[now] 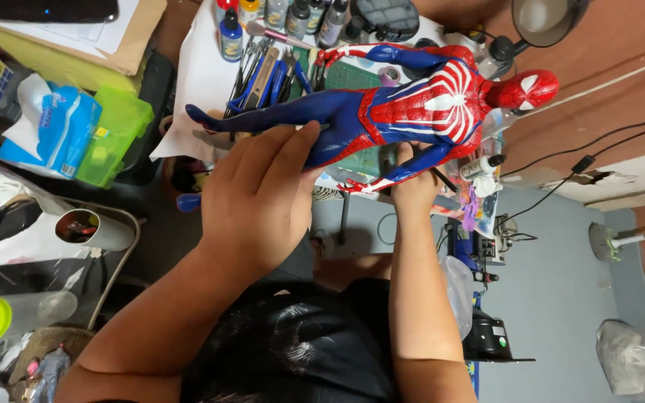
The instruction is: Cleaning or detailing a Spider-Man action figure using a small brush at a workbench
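Observation:
A red and blue action figure (412, 108) with a white spider emblem on its back is held lying sideways above the desk, its red masked head (524, 89) to the right and its blue legs stretching left. My left hand (259, 198) wraps around the figure's thigh and legs, thumb lying along the leg. My right hand (416, 185) grips the figure from below at the waist, near its lower arm. Part of the legs is hidden behind my left hand.
Behind the figure lie a green cutting mat (352, 75), several hand tools (263, 75) and small paint bottles (293, 15) on white paper. A desk lamp (546, 19) stands at top right. A blue tissue pack (61, 127) and green box (117, 134) sit left. Cables run right.

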